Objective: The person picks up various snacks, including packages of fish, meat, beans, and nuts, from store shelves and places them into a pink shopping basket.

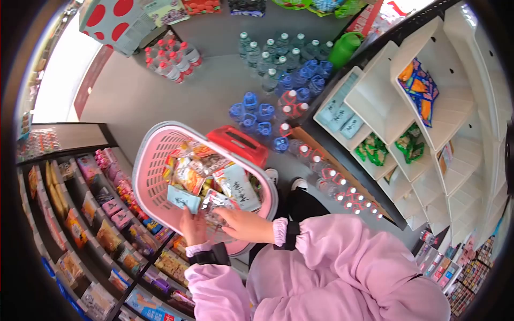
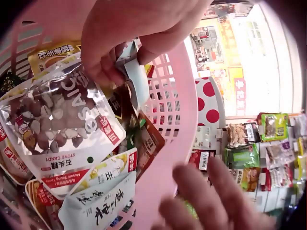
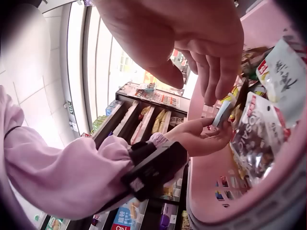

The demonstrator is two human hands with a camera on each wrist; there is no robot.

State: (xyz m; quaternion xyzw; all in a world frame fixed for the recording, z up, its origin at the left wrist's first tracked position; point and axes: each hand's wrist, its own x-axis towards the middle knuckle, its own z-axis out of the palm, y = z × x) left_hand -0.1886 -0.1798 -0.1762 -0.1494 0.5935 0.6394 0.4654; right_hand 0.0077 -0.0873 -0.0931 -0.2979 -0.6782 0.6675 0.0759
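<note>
Inside a pink shopping basket (image 1: pixel 155 206), among snack bags, my left hand (image 1: pixel 194 227) pinches a small light-blue packet (image 1: pixel 183 198). The left wrist view shows thumb and fingers closing on this packet (image 2: pixel 134 79) beside the basket wall. My right hand (image 1: pixel 249 227) hovers over the contents, fingers loosely extended with nothing between them; in the right wrist view the right hand (image 3: pixel 192 43) hangs above the left one. A clear-windowed bag of stone candy (image 2: pixel 62 112) lies near the left hand. Beside it is a larger light-blue packet with black characters (image 2: pixel 98 201).
A red basket (image 1: pixel 238 144) stands against the pink one. Tiered snack shelves (image 1: pixel 80 214) run along the left. Blue-capped bottles (image 1: pixel 251 113) and red-capped bottles (image 1: pixel 332 182) stand on the floor, next to white display bins (image 1: pixel 375 91) at the right.
</note>
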